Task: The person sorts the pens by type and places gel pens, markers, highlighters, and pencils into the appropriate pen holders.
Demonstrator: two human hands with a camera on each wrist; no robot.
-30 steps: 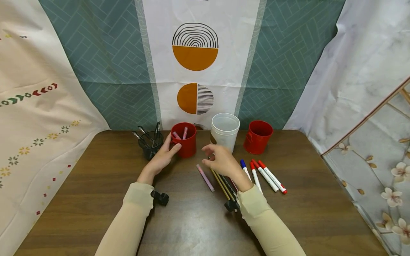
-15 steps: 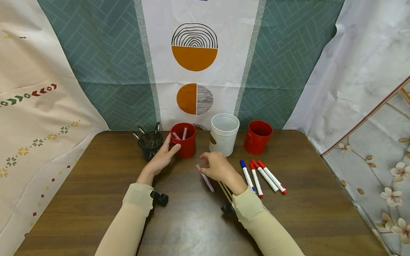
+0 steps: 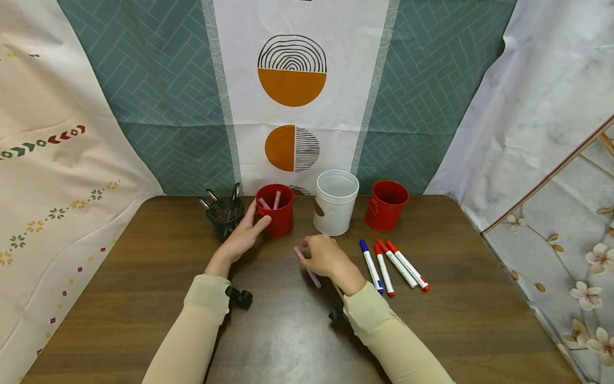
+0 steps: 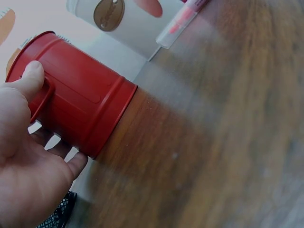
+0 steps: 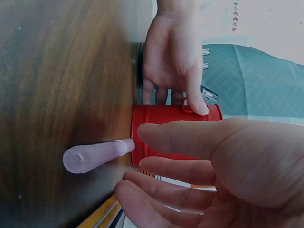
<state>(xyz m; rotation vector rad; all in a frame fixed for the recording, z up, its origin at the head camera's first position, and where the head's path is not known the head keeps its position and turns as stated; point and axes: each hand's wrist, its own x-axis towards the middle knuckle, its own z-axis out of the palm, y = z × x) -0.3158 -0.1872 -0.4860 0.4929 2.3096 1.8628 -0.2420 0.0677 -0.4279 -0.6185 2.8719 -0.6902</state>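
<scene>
My left hand (image 3: 243,230) grips a red metal cup (image 3: 282,220) at its handle side, thumb over the small handle (image 4: 43,99) and fingers behind the wall. Two pink highlighters (image 3: 277,200) stand inside this cup. Over the tabletop my right hand (image 3: 328,258) hovers with thumb and fingers apart, right beside a loose pink highlighter (image 3: 314,278). That highlighter has a clear cap (image 4: 171,38) and lies slantwise on the wood, partly covered by the right hand in the head view. Gold pencils (image 5: 100,213) lie beneath the right hand, mostly hidden by it.
Left of the held cup stands a black mesh cup (image 3: 223,228) with several pens. A white cup (image 3: 337,205) and a second red cup (image 3: 387,205) stand at the back. Blue-capped (image 3: 371,266) and red-capped markers (image 3: 408,265) lie on the right.
My right hand has come down toward the front and slightly left, from before the white cup to the loose pink highlighter. The left hand stays on the red cup.
</scene>
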